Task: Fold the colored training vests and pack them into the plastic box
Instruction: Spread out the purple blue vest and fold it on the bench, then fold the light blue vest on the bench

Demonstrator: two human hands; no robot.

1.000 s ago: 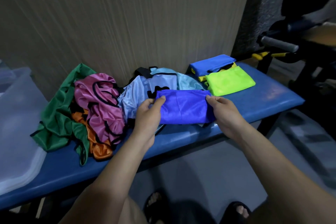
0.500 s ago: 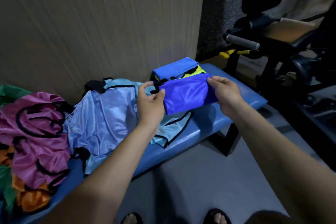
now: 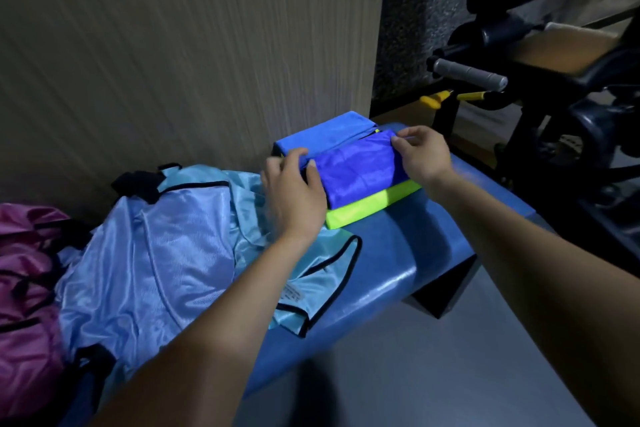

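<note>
Both hands hold the folded royal-blue vest [image 3: 360, 172] at its two short ends. Left hand [image 3: 294, 194]: fingers curled over the end nearer the wall, thumb lying on the top face, gripping the fold. Right hand [image 3: 420, 152]: fingertips pinch the far end of the same fold.

Location, taken from the lime-green vest [image 3: 372, 204]: the royal-blue vest lies directly on top of it, touching, with the green edge showing along the front. A lighter blue folded vest [image 3: 323, 135] sits just behind it, against the wall. Unfolded light-blue vests [image 3: 156, 246] sprawl to its left on the blue padded counter [image 3: 408, 253], one corner hanging over the front edge; a crumpled magenta vest [image 3: 24, 288] lies beyond those. Gym equipment [image 3: 519, 80] stands to its right, off the counter. No plastic box is in view.

Handling assessment: the fabric appears thin, shiny and very light, with no stiffness of its own, so a fold will likely slide or spring open if released carelessly. Best hold is judged to be at the two ends, through all layers at once, pressing the stack flat before letting go. Slippery cloth on cloth makes the pile liable to shift.
</note>
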